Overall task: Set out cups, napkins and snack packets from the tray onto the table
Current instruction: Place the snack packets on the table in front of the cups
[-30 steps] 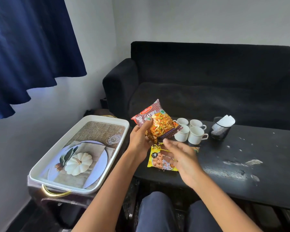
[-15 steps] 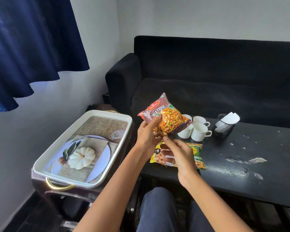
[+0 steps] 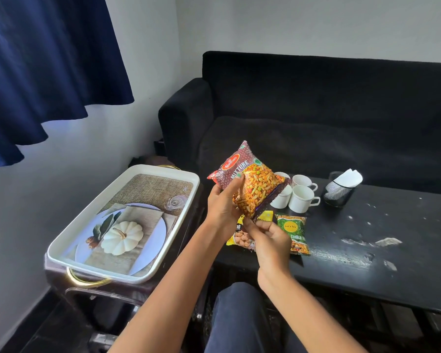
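Note:
I hold a maroon and orange mixture snack packet in the air above the black table's left end. My left hand grips its left side, thumb across the front. My right hand pinches its lower edge from below. Under my hands a yellow peanut packet and a green packet lie flat on the table. Three white cups stand just behind the held packet. A black mesh holder with white napkins stands to their right. The white tray with a printed pumpkin picture sits to the left.
A black sofa runs behind the table. The tray rests on a dark stand with a gold handle at its near end. A blue curtain hangs at the upper left. The table's right half shows scuffed white patches. My knees are below the table edge.
My right hand rose from over the yellow packet and took hold of the mixture packet's lower edge. The green packet came into sight beside it. The view shifted slightly.

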### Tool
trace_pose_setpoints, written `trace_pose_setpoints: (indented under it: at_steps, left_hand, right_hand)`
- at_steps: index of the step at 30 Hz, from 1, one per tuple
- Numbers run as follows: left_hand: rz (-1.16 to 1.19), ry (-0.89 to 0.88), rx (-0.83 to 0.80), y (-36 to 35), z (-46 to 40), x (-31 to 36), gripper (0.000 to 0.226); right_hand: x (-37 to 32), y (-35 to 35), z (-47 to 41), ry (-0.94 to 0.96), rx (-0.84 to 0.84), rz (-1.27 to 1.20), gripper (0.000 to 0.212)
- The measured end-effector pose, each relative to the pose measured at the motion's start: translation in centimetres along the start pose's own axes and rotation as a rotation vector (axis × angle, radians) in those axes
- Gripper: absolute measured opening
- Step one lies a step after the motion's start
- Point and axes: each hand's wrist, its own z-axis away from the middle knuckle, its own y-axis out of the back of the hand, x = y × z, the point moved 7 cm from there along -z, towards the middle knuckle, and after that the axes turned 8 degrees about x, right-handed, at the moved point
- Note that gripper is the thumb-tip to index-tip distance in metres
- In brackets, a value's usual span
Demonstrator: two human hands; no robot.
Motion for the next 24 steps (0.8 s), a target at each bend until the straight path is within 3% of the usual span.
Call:
trace_pose_setpoints:
  at_steps: [6, 12, 19, 24]
  left_hand:
    - [-0.02, -0.028, -0.006, 0.0, -0.3, 0.8, 0.042]
    - [-0.259, -0.068, -0.051, 0.0, -0.1, 0.2, 0.047]
    - [-0.443, -0.029, -0.191, -2.3, 1.7, -2.6, 0.046]
    - [-0.503, 0.018, -0.255, -3.7, 2.7, -5.1, 0.043]
  right_hand:
    - [1.8, 1.5, 0.1, -0.13, -0.087, 0.208, 0.013]
    - [-1.4, 6.4, -3.7, -0.058, 0.123, 0.058, 0.004]
    - [-7.0, 5.8, -5.7, 0.148, -0.183, 0.183, 0.049]
    - [-7.3, 7.2, -5.8, 0.157, -0.273, 0.192, 0.016]
